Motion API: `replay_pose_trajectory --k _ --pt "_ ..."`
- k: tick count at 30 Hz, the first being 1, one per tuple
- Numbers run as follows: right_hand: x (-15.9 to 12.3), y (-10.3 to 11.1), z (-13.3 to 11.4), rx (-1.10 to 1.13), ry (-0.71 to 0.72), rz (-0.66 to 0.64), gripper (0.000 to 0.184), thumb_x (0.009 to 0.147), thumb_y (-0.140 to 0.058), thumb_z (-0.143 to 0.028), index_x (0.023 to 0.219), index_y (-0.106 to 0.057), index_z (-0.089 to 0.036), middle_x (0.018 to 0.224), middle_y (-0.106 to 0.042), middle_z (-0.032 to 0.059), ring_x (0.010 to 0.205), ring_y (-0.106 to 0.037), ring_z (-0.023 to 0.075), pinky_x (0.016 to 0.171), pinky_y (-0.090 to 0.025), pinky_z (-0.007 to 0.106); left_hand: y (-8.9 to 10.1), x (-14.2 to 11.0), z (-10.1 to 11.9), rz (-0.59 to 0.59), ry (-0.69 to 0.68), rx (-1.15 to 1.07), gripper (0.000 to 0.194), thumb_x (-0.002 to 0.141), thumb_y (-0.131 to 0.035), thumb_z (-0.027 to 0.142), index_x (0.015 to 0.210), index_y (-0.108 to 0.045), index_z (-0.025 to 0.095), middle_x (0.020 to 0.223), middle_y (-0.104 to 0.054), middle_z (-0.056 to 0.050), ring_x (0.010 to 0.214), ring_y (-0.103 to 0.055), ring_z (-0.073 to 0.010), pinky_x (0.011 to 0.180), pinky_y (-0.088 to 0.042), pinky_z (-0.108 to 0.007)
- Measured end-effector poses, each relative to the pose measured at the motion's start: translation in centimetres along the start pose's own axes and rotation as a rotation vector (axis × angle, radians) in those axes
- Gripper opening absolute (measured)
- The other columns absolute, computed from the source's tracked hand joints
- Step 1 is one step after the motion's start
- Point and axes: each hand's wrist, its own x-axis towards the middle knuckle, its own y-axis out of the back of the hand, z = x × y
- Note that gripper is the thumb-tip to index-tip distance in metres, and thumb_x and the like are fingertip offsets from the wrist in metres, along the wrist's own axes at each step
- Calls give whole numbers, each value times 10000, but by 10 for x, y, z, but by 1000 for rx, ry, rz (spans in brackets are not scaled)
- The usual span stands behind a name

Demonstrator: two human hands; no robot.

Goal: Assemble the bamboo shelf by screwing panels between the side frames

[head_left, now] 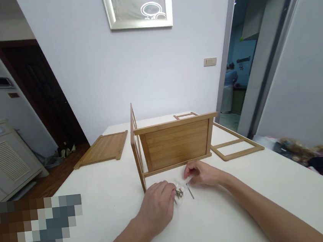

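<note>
A small clear plastic bag [180, 198] with several brass-coloured screws [179, 192] lies on the white table. My left hand [159, 203] is closed on the bag's left side, its fingertips beside the screws. With thumb and fingers pinched, my right hand [201, 173] holds a whitish, see-through edge that looks like part of the same bag. A thin metal hex key [190, 191] rests just below the right fingertips. Behind both hands stands a wooden panel [178, 143] with rails at top and bottom, joined at its left to an upright wooden frame [136, 154].
A flat slatted wooden panel [103, 148] lies at the table's left. Open wooden frames [237, 154] lie at the right and behind the upright panel. The white table [101, 204] meets a wall at the back. Piled cloth items [309, 151] sit beyond its right edge.
</note>
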Motion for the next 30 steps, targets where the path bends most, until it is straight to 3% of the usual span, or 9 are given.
replay_pose_trajectory --k 8,14,19,24,30 --pt "1 -6 0 -114 45 6 141 689 -533 -102 675 -652 -177 745 -616 23 703 -537 164 637 -412 265 2 1 -8 -31 68 -53 221 934 -373 158 883 -586 188 788 -652 -45 709 -620 -171 673 -501 -320" --pt "0 0 -4 0 -33 165 129 822 -510 -267 739 -568 -187 648 -518 -24 601 -421 125 552 -335 238 3 2 -10 -11 56 -85 236 932 -375 162 905 -608 188 794 -655 -57 729 -612 -174 683 -513 -321" --pt "7 -16 -7 138 23 224 184 853 -513 -343 766 -555 -187 675 -513 -21 630 -421 125 566 -335 237 3 3 -7 -128 16 -149 292 881 -409 85 1060 -617 184 996 -672 -90 948 -601 -216 848 -519 -381" --pt "12 -30 -3 141 21 234 138 830 -524 -297 743 -539 -191 665 -504 -27 638 -426 131 594 -332 254 5 2 3 -282 87 -101 205 871 -477 132 979 -642 184 889 -643 -85 904 -581 -233 820 -505 -391" --pt "13 -40 0 152 28 237 97 807 -534 -246 725 -530 -194 652 -494 -33 635 -417 131 608 -333 259 9 2 4 -310 174 -157 118 853 -550 217 919 -646 203 883 -632 -58 903 -566 -223 830 -467 -367"
